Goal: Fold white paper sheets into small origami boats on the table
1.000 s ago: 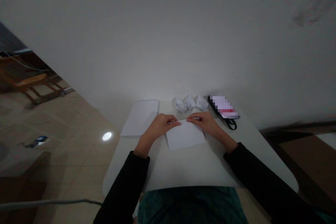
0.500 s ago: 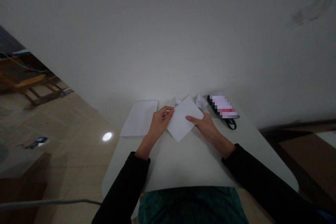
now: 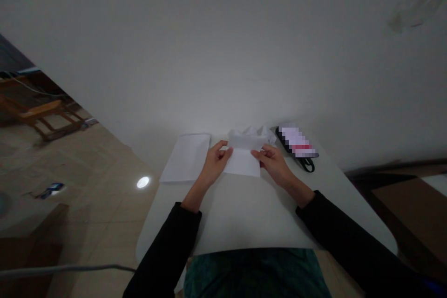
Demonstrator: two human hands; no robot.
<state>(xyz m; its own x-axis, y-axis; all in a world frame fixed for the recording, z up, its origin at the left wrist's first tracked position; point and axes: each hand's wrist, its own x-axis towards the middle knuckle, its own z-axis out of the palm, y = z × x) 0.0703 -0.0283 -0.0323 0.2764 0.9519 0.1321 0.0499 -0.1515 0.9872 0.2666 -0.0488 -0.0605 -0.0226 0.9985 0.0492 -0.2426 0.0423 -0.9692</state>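
Paper shapes (image 3: 268,133) half hidden behind the folded sheet (image 3: 242,163); pixelated black-edged packet (image 3: 296,142) unreadable.

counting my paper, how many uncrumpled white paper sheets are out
2: a flat white paper sheet lying left of the hands, and a folded white paper sheet between the left hand and right hand. More could hide under the flat one.

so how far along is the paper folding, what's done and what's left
Part way, it seems. Done: folded paper shapes sit beyond the work, partly hidden behind it. In hand: a folded white sheet, gripped by the left hand and right hand. Left: flat white paper lies unfolded at the left.
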